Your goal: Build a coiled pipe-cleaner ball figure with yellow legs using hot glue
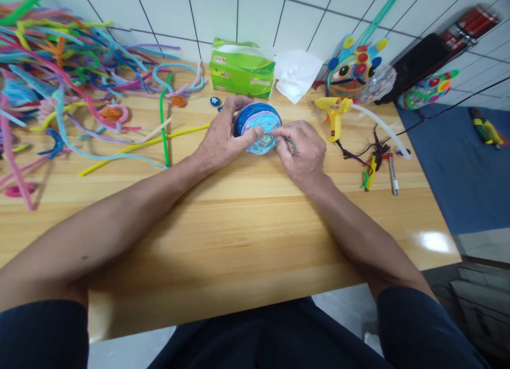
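between both hands (227,129) (305,151), blue disc (258,115)

From the coil (261,120), you have bare tabletop (239,241) at six o'clock; the tissue pack (242,71) blocks twelve, glue gun (334,117) three, pipe cleaners (59,53) ten.

Left hand (228,131) cups a round blue coiled thing (255,115), thumb on the face; right hand (303,151) has its fingertips at the pale middle, can't tell if pinching anything. Mess of fuzzy stems (59,67) upper left of the frame, green tissue pack (242,71) top centre, yellow glue gun (333,113) upper right, all on a wooden surface (223,231).
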`<action>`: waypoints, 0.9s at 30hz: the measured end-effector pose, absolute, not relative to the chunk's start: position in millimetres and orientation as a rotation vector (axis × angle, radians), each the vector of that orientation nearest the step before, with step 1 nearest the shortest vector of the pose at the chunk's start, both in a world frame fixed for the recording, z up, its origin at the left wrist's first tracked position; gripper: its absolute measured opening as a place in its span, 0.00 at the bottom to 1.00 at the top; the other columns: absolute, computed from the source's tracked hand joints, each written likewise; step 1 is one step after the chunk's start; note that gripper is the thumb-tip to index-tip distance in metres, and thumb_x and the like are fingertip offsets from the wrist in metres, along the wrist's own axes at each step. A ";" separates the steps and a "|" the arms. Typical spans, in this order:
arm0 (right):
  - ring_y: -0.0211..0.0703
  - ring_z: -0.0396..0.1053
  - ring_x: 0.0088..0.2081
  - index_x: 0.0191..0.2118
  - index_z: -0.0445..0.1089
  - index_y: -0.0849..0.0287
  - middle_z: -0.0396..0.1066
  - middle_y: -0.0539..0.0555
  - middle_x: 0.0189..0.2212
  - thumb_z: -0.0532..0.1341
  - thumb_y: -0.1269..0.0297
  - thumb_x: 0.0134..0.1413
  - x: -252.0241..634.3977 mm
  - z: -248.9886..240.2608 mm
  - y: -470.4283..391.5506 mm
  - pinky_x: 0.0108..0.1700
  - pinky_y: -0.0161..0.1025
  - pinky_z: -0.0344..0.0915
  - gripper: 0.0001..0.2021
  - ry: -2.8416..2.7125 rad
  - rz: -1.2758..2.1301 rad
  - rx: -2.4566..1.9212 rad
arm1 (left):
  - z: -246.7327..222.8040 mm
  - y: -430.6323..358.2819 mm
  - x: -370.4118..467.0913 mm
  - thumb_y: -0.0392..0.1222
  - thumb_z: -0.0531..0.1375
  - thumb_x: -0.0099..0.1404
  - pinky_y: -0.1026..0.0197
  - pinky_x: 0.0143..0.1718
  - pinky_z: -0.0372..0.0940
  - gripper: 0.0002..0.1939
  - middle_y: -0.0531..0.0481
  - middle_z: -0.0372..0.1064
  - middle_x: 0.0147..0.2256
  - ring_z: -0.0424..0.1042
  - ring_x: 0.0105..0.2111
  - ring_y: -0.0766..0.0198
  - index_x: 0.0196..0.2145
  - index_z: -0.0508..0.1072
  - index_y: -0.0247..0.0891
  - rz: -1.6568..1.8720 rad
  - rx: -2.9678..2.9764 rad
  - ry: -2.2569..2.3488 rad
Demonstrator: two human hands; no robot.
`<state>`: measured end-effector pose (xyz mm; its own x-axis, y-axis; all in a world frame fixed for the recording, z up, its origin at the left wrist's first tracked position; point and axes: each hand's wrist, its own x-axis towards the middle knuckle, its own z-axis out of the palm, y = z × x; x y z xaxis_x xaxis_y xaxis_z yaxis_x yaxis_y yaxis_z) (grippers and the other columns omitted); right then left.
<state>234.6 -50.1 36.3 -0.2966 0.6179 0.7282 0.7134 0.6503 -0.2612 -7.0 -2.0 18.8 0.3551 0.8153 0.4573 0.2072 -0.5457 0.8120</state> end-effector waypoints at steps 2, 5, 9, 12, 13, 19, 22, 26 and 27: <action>0.51 0.83 0.48 0.49 0.79 0.48 0.84 0.52 0.42 0.58 0.62 0.79 234.2 37.1 -50.3 0.56 0.52 0.81 0.11 -2.008 -0.154 -1.034 | 14.4 -1.0 -5.8 0.78 0.66 0.71 0.31 0.62 0.78 0.39 0.44 0.72 0.68 0.77 0.64 0.40 0.65 0.66 0.52 1.231 1.953 0.880; 0.50 0.83 0.48 0.49 0.80 0.48 0.84 0.52 0.42 0.57 0.63 0.79 234.4 39.4 -49.3 0.53 0.50 0.82 0.12 -2.016 -0.218 -1.016 | 9.5 -1.5 -3.9 0.78 0.64 0.73 0.32 0.69 0.73 0.41 0.39 0.70 0.71 0.72 0.70 0.37 0.69 0.64 0.48 1.270 1.978 0.890; 0.48 0.83 0.45 0.48 0.79 0.50 0.84 0.52 0.42 0.57 0.65 0.78 235.3 42.1 -48.0 0.50 0.49 0.81 0.12 -2.012 -0.289 -0.930 | 10.6 -3.0 -4.2 0.79 0.60 0.76 0.31 0.76 0.64 0.41 0.42 0.70 0.71 0.68 0.73 0.38 0.71 0.66 0.48 1.254 2.089 0.941; 0.48 0.82 0.45 0.48 0.79 0.49 0.84 0.52 0.42 0.58 0.65 0.78 234.7 42.5 -48.4 0.50 0.49 0.81 0.11 -2.015 -0.275 -0.931 | 13.6 -2.3 -5.7 0.79 0.58 0.76 0.33 0.75 0.65 0.41 0.40 0.72 0.69 0.70 0.71 0.37 0.69 0.67 0.46 1.247 2.139 0.918; 0.48 0.82 0.46 0.47 0.79 0.48 0.84 0.52 0.41 0.58 0.65 0.78 234.3 42.4 -48.8 0.51 0.50 0.80 0.11 -2.012 -0.270 -0.941 | 14.4 -1.7 -6.0 0.79 0.58 0.76 0.33 0.74 0.66 0.41 0.40 0.72 0.69 0.71 0.71 0.37 0.69 0.67 0.46 1.245 2.139 0.906; 0.50 0.83 0.47 0.48 0.80 0.48 0.84 0.53 0.42 0.57 0.62 0.79 234.5 41.9 -51.2 0.52 0.52 0.81 0.12 -2.011 -0.232 -0.971 | 13.2 2.5 -6.8 0.76 0.66 0.73 0.26 0.69 0.71 0.37 0.44 0.73 0.67 0.75 0.66 0.39 0.66 0.66 0.52 1.241 2.080 0.808; 0.50 0.82 0.48 0.49 0.80 0.49 0.83 0.53 0.43 0.57 0.60 0.80 236.9 41.3 -51.9 0.55 0.52 0.80 0.12 -2.009 -0.174 -1.002 | 10.5 1.4 -5.8 0.74 0.66 0.74 0.26 0.69 0.72 0.36 0.41 0.73 0.67 0.75 0.66 0.37 0.66 0.68 0.50 1.288 2.047 0.825; 0.48 0.83 0.47 0.49 0.80 0.51 0.84 0.53 0.42 0.58 0.60 0.80 238.4 40.0 -52.4 0.54 0.49 0.79 0.11 -1.995 -0.180 -0.989 | 7.1 1.1 -4.3 0.72 0.67 0.73 0.26 0.71 0.71 0.35 0.43 0.74 0.67 0.74 0.68 0.37 0.66 0.69 0.50 1.310 2.019 0.866; 0.48 0.83 0.46 0.48 0.80 0.51 0.84 0.52 0.41 0.59 0.60 0.80 238.1 39.7 -52.6 0.53 0.48 0.79 0.11 -1.992 -0.188 -0.989 | 6.4 1.8 -4.2 0.71 0.68 0.72 0.26 0.71 0.70 0.35 0.43 0.74 0.67 0.74 0.68 0.37 0.66 0.69 0.51 1.317 2.023 0.861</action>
